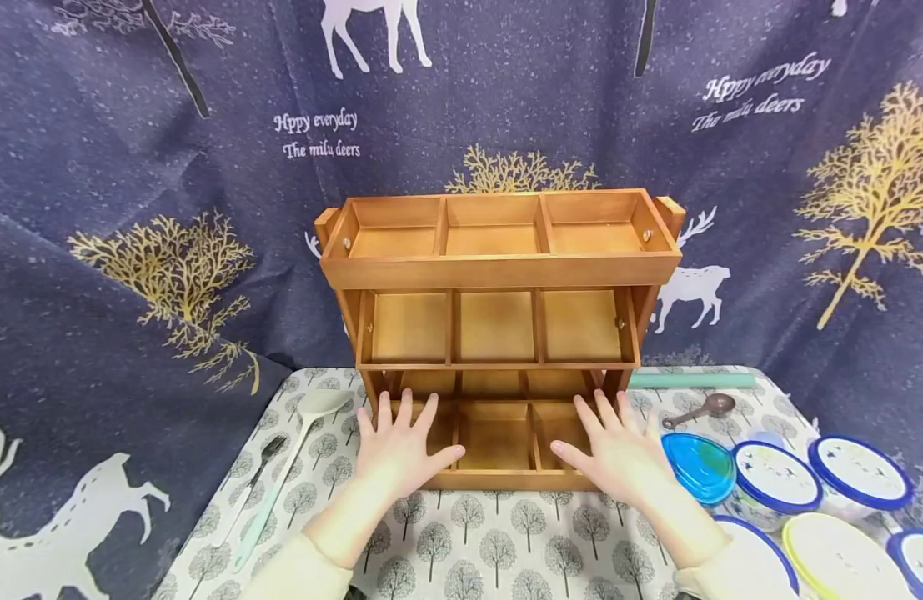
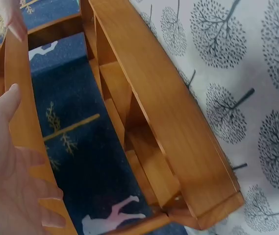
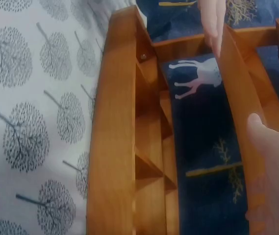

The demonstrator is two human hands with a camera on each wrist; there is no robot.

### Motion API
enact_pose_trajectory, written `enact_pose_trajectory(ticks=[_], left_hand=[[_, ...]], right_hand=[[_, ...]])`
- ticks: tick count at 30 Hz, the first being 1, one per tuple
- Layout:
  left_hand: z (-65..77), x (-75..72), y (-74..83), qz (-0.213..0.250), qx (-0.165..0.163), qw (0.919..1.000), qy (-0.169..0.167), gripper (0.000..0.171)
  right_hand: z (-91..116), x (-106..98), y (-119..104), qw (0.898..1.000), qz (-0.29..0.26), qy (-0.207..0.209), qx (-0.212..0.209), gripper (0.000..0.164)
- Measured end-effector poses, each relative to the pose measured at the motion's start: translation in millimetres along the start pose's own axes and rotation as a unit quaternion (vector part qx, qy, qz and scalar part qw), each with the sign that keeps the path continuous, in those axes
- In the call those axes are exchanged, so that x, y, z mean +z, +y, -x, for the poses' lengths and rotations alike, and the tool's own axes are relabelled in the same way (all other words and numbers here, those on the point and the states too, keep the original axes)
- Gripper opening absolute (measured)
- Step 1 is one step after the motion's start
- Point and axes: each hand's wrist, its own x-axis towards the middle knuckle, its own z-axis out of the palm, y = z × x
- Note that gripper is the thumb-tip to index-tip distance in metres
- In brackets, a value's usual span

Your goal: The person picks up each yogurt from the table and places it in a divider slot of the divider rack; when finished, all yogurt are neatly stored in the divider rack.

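A brown wooden rack (image 1: 499, 271) with three tiers, each divided into three compartments, stands in the middle of the table. In the head view my left hand (image 1: 401, 446) is at the left end of its lowest tier, fingers straight and spread. My right hand (image 1: 614, 446) mirrors it at the right end, fingers likewise spread. No object is visible in either palm. The left wrist view has the left hand (image 2: 12, 161) against a wooden board; the right wrist view has the right hand (image 3: 276, 166) likewise. Whether they press on the wood I cannot tell.
Left of the rack lie a spatula (image 1: 303, 442) and a fork (image 1: 266, 458). To the right are a teal strip (image 1: 689, 381), a brown spoon (image 1: 712, 406), a blue-lidded container (image 1: 697, 467) and several round lidded tubs (image 1: 778, 477). A dark patterned curtain (image 1: 401, 108) hangs behind.
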Motion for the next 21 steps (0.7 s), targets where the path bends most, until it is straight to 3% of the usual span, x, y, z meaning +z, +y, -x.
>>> enact_pose_trajectory(ticks=[12, 21], left_hand=[[6.3, 8.9, -26.9, 0.022, -0.023, 0.9995, 0.003, 0.095], [7.4, 19.0, -61.9, 0.032, -0.057, 0.9977, 0.019, 0.100]], right_hand=[[16, -11, 42, 0.999, -0.006, -0.038, 0.038, 0.099], [25, -17, 90, 0.995, -0.034, -0.060, 0.066, 0.099]])
